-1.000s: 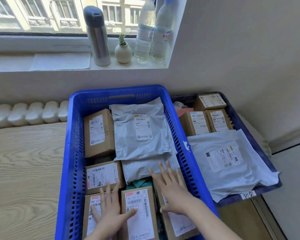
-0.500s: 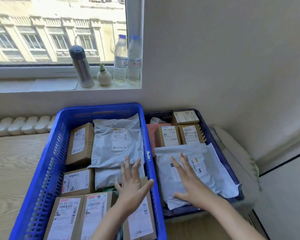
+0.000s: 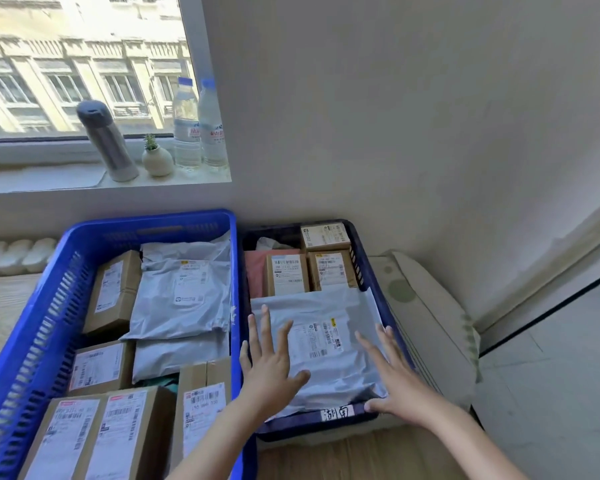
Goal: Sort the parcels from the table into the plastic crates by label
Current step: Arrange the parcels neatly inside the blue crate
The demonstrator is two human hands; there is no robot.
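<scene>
A bright blue crate (image 3: 39, 327) on the left holds several cardboard boxes and grey mailer bags. To its right stands a dark blue crate (image 3: 312, 426) with three labelled cardboard boxes at the back and a large grey mailer (image 3: 326, 341) lying on top at the front. My left hand (image 3: 267, 362) lies flat with spread fingers on the mailer's left part. My right hand (image 3: 392, 375) lies with straight fingers on the mailer's right edge, by the crate's right wall. Neither hand grips anything.
The crates sit on a wooden table (image 3: 0, 306) against the wall. A windowsill behind holds a steel flask (image 3: 106, 140), a small plant pot (image 3: 156, 159) and two water bottles (image 3: 198, 126). A white appliance (image 3: 426, 323) stands right of the dark crate.
Both hands left the boxes in the bright blue crate and moved right onto the grey mailer in the dark crate. The mailer now lies more inside that crate. The view swung right.
</scene>
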